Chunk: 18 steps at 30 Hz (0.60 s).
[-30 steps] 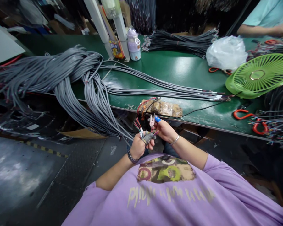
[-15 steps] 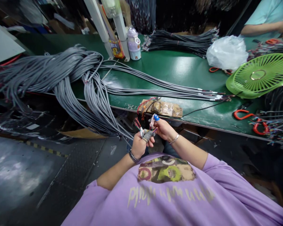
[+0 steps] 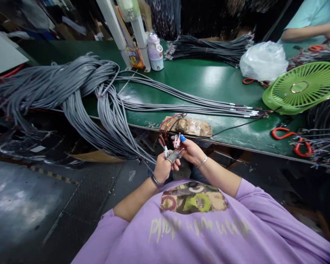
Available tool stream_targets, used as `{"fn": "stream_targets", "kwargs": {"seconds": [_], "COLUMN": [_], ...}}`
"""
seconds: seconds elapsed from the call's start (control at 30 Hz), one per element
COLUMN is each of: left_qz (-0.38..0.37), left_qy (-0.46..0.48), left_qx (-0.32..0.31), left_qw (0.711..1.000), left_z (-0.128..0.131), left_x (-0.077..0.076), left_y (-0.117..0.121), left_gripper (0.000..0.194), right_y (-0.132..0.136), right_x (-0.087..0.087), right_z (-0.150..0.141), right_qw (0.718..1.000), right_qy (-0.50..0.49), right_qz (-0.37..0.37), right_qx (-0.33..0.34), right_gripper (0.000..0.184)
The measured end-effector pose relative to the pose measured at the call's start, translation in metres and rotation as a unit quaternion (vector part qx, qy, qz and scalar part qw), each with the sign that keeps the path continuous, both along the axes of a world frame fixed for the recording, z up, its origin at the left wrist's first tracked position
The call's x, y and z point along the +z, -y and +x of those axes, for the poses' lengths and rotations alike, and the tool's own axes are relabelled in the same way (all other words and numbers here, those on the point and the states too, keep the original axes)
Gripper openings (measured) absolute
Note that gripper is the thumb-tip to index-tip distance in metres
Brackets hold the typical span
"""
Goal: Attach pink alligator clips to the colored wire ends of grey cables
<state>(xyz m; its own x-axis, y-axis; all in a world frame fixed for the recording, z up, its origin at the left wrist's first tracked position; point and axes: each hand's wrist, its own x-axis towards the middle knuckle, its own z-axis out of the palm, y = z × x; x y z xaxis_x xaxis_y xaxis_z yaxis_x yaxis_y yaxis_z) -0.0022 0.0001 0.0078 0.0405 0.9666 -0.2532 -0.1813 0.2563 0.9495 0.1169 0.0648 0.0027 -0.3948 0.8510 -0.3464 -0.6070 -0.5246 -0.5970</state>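
Gray cable end (image 3: 166, 151) is in both hands, just off the bench's front edge; coloured wires (image 3: 161, 140) stick out past a whitish sleeve, so jacket's off there, but the wires look loose, so this pc is prob. mid-job, not finished. L hand (image 3: 162, 169) is closed round a gray tapered piece (image 3: 173, 157) at the cable end, exact type n/c; R hand (image 3: 191, 152), blue cover (image 3: 183, 138) on thumb, pinches a small pinkish-white piece (image 3: 177, 141) right next to it. Can't tell if any wire's seated in it. Just beyond, taped block (image 3: 195, 127) w/ red & dark leads sits on the bench edge. Behind it, a row of gray cables (image 3: 181, 107) lies straight w/ white-sleeved ends to the R; done or waiting, can't tell. Big gray bundle (image 3: 79, 79) drapes over the L end, so prob. plenty left. Farther out on green bench (image 3: 209, 82): green fan (image 3: 299, 88), plastic bag (image 3: 264, 61), black cable bundle (image 3: 206, 51).
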Motion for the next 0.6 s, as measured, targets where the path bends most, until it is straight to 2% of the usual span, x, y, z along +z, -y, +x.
{"fn": "stream_targets", "kwargs": {"seconds": [0.33,0.5,0.6], "left_qz": [0.055,0.064,0.068], "left_qy": [-0.011,-0.027,-0.030], "left_qx": [0.011,0.012,0.023], "left_qw": [0.998,0.998,0.997], "left_z": [-0.003,-0.006,-0.007], "left_x": [-0.004,-0.007,-0.008], "left_y": [0.009,0.016,0.018], "left_gripper": [0.037,0.036,0.036], "right_y": [0.003,0.005,0.006], "right_x": [0.000,-0.001,-0.003], "right_z": [0.003,0.004,0.005], "right_qw": [0.998,0.999,0.998], "right_qy": [-0.021,0.012,0.022], "right_qz": [-0.005,0.032,0.047], "right_qx": [0.057,0.033,0.026], "right_gripper": [0.045,0.027,0.024]}}
